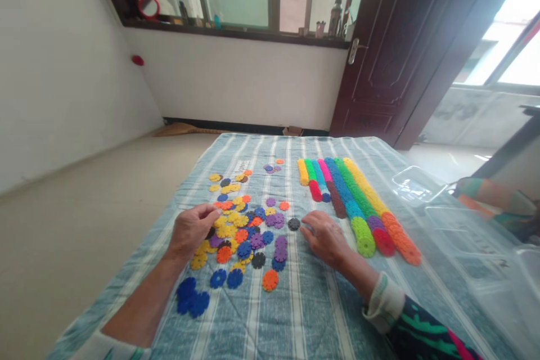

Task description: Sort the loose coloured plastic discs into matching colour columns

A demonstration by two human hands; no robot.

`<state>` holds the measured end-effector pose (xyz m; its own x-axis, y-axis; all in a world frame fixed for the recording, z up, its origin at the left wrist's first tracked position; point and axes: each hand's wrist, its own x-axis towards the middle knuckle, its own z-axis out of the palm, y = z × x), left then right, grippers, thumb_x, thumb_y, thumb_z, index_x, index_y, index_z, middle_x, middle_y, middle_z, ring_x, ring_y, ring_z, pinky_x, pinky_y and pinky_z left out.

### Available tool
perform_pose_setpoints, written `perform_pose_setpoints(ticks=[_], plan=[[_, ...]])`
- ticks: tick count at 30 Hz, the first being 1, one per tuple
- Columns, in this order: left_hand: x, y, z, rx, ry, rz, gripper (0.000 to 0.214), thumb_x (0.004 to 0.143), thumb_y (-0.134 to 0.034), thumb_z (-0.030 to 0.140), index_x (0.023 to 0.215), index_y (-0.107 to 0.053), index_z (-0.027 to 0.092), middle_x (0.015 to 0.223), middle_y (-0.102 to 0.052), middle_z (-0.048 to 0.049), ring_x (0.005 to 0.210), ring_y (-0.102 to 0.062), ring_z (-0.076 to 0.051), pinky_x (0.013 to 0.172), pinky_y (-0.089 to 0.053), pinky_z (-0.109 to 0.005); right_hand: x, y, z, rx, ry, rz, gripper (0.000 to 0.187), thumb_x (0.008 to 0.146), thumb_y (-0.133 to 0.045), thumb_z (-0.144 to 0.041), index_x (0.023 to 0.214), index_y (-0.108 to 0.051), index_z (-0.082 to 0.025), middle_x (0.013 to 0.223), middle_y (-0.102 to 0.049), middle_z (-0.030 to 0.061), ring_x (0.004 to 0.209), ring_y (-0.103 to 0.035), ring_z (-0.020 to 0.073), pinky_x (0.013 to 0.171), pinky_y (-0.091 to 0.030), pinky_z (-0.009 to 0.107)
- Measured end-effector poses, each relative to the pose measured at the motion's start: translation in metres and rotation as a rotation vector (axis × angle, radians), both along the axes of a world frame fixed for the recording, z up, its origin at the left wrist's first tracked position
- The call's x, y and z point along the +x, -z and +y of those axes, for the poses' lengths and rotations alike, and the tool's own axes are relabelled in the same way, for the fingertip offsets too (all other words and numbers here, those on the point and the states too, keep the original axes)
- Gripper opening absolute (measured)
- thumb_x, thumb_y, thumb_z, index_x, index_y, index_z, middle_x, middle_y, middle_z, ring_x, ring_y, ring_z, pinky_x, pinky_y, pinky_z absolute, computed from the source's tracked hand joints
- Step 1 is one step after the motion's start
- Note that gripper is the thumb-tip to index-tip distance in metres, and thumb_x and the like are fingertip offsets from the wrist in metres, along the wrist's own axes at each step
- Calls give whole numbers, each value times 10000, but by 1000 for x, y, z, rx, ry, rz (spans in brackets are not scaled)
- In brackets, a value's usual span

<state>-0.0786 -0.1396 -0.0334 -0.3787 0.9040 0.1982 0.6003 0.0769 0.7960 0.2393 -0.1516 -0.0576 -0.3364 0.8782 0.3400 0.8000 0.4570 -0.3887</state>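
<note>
My left hand point(190, 232) is at the left edge of a loose pile of notched plastic discs, thumb and forefinger pressed together; whatever is between them is too small to make out. Yellow discs point(226, 227), blue discs point(243, 250), purple discs point(256, 241) and orange discs point(270, 280) lie mixed in that pile. On the pile's right side, my right hand point(325, 238) hovers low with bent fingers apart, beside a black disc point(294, 224). Farther right, overlapping discs form long colour-sorted rows, among them a green row point(356, 188) and an orange row point(400, 238).
A striped cloth point(270, 332) covers the table. Clear plastic boxes point(422, 184) stand along its right side. Small groups of discs point(272, 168) and a white label point(242, 166) lie toward the back. Beyond are a windowsill point(253, 34) and a dark door point(388, 45).
</note>
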Motion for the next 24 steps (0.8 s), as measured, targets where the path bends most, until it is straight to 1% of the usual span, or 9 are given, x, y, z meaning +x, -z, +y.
perform_pose_setpoints(ticks=[3, 5, 10, 13, 21, 24], plan=[[-2, 2, 0, 6, -15, 10, 325, 638, -635, 493, 742, -712, 195, 622, -659, 16, 576, -573, -157, 533, -447, -228, -14, -1, 4, -8, 47, -70, 102, 913, -569, -234, 925, -661, -194, 1004, -656, 73, 1010, -571, 223, 874, -431, 332], [-2, 3, 0, 5, -23, 26, 324, 646, -621, 496, 737, -709, 198, 622, -663, 16, 583, -583, -164, 537, -452, -232, -19, -2, 5, -16, 62, -108, 115, 927, -556, -251, 910, -656, -196, 999, -651, 75, 1003, -568, 228, 869, -430, 345], [0, 2, 0, 3, -20, 107, 300, 659, -585, 483, 690, -701, 208, 657, -697, 7, 655, -626, -189, 602, -460, -243, -20, -1, 5, -26, 68, -143, 141, 941, -544, -266, 893, -658, -199, 994, -641, 75, 1003, -562, 230, 863, -426, 353], [0, 1, 0, -10, -14, 109, 299, 655, -582, 480, 702, -704, 211, 700, -721, 0, 699, -645, -205, 640, -464, -252, -20, 0, 5, -33, 71, -153, 121, 926, -566, -263, 892, -662, -196, 1015, -638, 76, 1004, -562, 233, 868, -425, 357], [-1, 2, 2, -54, -9, 83, 297, 643, -583, 491, 682, -700, 221, 669, -713, 4, 687, -639, -217, 600, -450, -264, -21, 10, 3, 18, 75, -72, 85, 904, -585, -237, 935, -657, -205, 1058, -629, 83, 1049, -549, 245, 903, -429, 375], [-2, 4, 2, -37, -6, 73, 290, 650, -587, 483, 701, -707, 223, 707, -729, 2, 714, -647, -221, 639, -463, -267, -19, 14, 2, 53, 39, -24, 96, 895, -582, -217, 959, -653, -208, 1078, -630, 84, 1051, -548, 250, 916, -433, 391]])
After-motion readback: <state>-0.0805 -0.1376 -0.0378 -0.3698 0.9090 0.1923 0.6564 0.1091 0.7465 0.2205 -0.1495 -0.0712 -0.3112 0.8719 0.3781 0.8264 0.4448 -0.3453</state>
